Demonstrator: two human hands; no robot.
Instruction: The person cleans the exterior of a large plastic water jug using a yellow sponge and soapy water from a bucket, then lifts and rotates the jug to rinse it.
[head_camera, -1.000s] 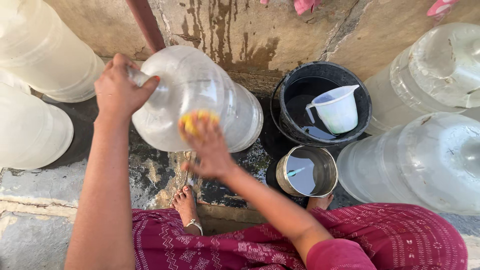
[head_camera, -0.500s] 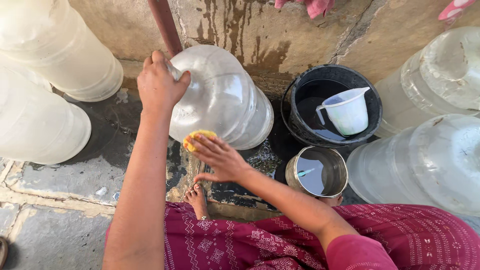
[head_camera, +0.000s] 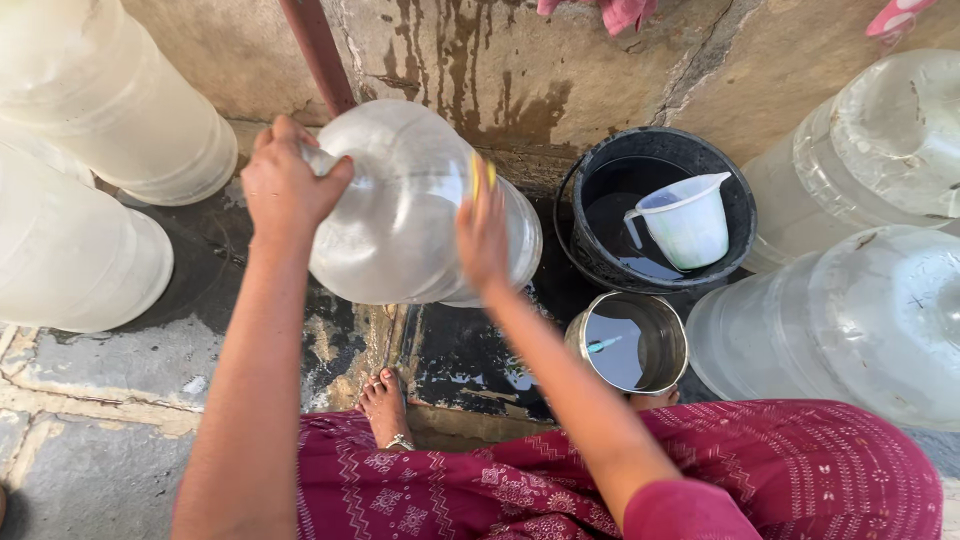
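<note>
Left hand (head_camera: 285, 190) clamps the neck of a clear plastic water jug (head_camera: 410, 205), holding it tipped on its side above the wet stone floor (head_camera: 90, 370), likely to steady it. Right hand (head_camera: 483, 235) presses a yellow scrub pad (head_camera: 478, 175) flat against the jug's ribbed wall. Black bucket (head_camera: 735, 195) with white jug (head_camera: 685, 220) sits just beside; steel pot (head_camera: 630, 340) nearer.

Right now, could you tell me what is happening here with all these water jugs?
A person is crouched by a stained wall, washing a large clear water jug lying on its side. The left hand grips its neck, while the right hand presses a yellow scrubber against its side. Beside it stand a black bucket of water with a white plastic mug in it, and a steel pot. More jugs lie around on wet ground.
</note>
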